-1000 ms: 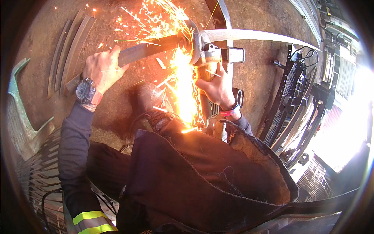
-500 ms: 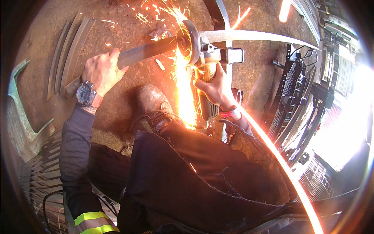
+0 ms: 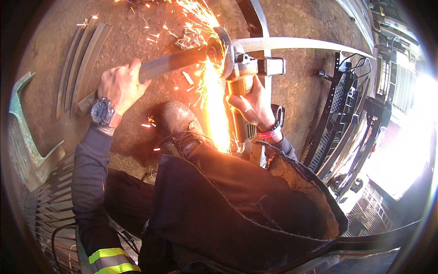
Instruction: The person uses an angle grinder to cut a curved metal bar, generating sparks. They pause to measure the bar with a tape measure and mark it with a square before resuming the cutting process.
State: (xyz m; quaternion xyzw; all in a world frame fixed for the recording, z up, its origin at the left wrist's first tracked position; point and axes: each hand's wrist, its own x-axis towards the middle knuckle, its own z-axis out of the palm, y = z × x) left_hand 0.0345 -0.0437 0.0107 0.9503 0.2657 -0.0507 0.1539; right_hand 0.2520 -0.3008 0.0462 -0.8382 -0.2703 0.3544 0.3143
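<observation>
My left hand, with a watch at its wrist, is wrapped round a curved flat metal bar. In my right hand is an angle grinder, gripped round its body. The grinder's disc and guard meet the bar near its middle. Bright sparks stream down past my boot and also fly up beyond the disc. To the right of the grinder, a long pale metal strip runs on across a dark metal support. The exact contact of disc and bar is lost in glare.
Several curved metal strips lie on the brown floor at the left. A green metal piece stands at the left edge. My boot and dark apron are below the sparks. Black metal frames stand at the right.
The spark spray has shifted, and the long bright streaks at the right are gone. Both hands, the bar and the grinder stay in nearly the same place.
</observation>
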